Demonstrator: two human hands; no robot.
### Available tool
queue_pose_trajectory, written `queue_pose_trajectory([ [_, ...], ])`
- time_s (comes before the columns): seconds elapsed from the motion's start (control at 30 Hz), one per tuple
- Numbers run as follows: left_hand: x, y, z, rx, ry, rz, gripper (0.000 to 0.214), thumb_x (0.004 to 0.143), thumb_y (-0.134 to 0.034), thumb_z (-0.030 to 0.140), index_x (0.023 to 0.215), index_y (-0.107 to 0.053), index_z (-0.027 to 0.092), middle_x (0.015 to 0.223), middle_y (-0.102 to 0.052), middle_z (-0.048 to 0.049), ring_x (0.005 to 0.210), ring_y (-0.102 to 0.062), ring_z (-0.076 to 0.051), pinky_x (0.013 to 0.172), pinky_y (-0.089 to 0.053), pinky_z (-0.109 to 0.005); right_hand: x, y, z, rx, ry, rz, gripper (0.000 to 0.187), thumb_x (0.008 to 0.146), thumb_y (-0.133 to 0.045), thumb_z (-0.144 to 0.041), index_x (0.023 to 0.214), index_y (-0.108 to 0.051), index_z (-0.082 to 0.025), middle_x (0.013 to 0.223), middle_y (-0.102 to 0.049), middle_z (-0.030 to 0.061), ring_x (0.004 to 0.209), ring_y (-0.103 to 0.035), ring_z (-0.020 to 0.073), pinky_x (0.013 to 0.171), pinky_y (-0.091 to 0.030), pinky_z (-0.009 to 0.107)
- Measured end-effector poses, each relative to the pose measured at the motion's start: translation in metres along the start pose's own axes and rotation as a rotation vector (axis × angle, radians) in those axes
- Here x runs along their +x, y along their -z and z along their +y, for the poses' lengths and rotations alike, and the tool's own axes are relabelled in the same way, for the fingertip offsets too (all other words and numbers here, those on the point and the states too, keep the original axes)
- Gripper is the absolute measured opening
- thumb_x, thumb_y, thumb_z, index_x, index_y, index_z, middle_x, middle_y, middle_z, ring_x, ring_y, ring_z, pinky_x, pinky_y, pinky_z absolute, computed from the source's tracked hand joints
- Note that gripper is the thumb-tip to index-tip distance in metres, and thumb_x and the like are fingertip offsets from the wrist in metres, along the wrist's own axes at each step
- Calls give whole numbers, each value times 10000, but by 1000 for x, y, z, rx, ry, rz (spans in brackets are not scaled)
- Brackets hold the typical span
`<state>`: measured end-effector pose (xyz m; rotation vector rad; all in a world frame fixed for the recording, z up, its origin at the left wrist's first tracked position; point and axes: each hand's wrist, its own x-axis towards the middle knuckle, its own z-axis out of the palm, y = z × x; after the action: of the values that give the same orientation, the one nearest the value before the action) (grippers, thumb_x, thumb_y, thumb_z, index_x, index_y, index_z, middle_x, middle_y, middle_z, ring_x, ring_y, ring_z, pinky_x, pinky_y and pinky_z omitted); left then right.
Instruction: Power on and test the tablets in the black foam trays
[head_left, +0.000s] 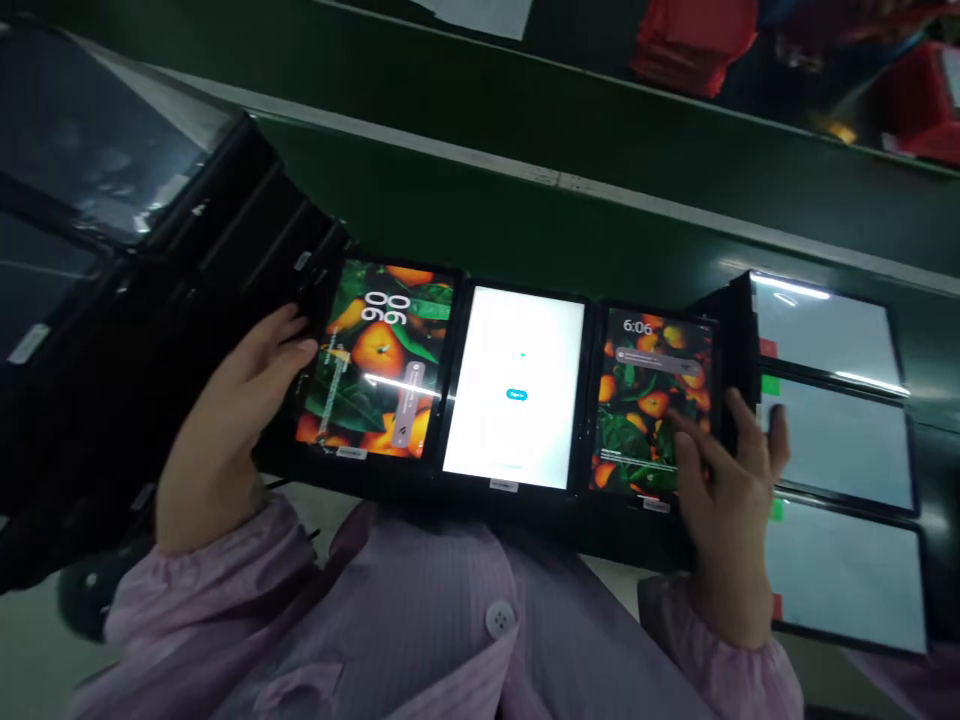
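Note:
Three tablets lie side by side in front of me on a dark surface, each with a small white label at its near edge. My left hand [225, 420] is at the left edge of the left tablet [379, 360], thumb against its frame and fingers bent, partly hidden. That screen shows oranges and a sideways clock. The middle tablet [516, 385] has a bright white screen with a small blue button. Over the right tablet [645, 395], showing 6:06 above oranges, my right hand [731, 480] has its fingers apart, the index finger reaching onto the screen.
To the right, several pale-screened tablets [836, 440] sit in a column with red and green stickers. Dark tablets and black trays [247, 230] are stacked at the left. Beyond a pale strip [555, 180] across the green bench are red bins [694, 45] and a white paper [495, 15].

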<state>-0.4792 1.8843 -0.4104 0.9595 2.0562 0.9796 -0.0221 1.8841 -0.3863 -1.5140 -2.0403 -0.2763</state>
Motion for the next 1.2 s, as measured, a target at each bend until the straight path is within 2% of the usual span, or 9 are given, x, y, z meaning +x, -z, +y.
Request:
queue_pose_trajectory([
  [0.07,-5,5,3,-25,77,17,663,903,-686,326,1556,-607,243,1611,-628,-94,1465,-618,-321,1234,-508,-475,10,-5,6,-15,-21,35,267,1049,-657,-356,1226,-842,-279,1569,-638,147,1592,-433,477,1275,-340,771],
  [0.2,-13,9,17,-78,248,81,633,884,-710,233,1510,-646,168,1612,-622,-122,1542,-530,-338,1327,-363,-521,19,-8,8,-5,9,121,288,1044,-670,-372,1264,-834,-281,1476,-712,152,1524,-530,473,1203,-455,749],
  [0.33,-7,2,22,-110,316,73,546,928,-701,270,1462,-683,156,1499,-708,-146,1423,-643,-365,1278,-439,-567,11,-5,2,7,-40,130,261,1033,-692,-332,1234,-850,-281,1431,-743,149,1473,-591,462,1177,-500,711],
  [0.43,3,-7,21,-99,257,-8,576,958,-686,323,1507,-645,154,1530,-683,-161,1386,-670,-369,1238,-487,-553,2,-2,-1,1,-56,160,270,1034,-693,-353,1254,-841,-303,1409,-759,128,1440,-628,446,1137,-536,693],
  [0.57,8,-12,22,168,86,-103,965,844,-842,420,1666,-441,111,1699,-489,-231,1566,-473,-444,1304,-367,-600,-7,6,1,-5,-70,165,277,1042,-679,-349,1252,-841,-268,1384,-764,154,1392,-658,472,1047,-588,704],
  [0.67,4,-8,22,230,27,-141,1264,751,-926,475,1740,-236,95,1797,-283,-263,1658,-292,-459,1336,-292,-605,-10,11,2,2,-91,194,284,1016,-709,-320,1268,-839,-319,1358,-769,136,1315,-702,480,978,-631,691],
  [0.83,2,7,18,15,101,-20,957,931,-756,344,1719,-285,74,1748,-400,-254,1615,-423,-355,1327,-354,-513,-5,11,1,12,-129,200,322,984,-735,-289,1263,-834,-416,1346,-784,92,1272,-731,477,936,-648,705],
  [1.07,-4,11,30,-42,270,133,685,966,-695,170,1623,-511,118,1627,-595,-173,1517,-563,-315,1310,-395,-494,5,11,-12,44,-40,188,228,1004,-701,-202,1154,-864,-253,1314,-788,122,1283,-738,429,965,-674,649],
  [1.2,-11,6,43,15,309,113,630,964,-692,177,1582,-575,139,1626,-605,-124,1549,-522,-329,1328,-339,-528,4,11,-27,114,67,108,266,986,-707,-131,1146,-855,-284,1331,-771,86,1340,-705,394,1005,-674,622],
])
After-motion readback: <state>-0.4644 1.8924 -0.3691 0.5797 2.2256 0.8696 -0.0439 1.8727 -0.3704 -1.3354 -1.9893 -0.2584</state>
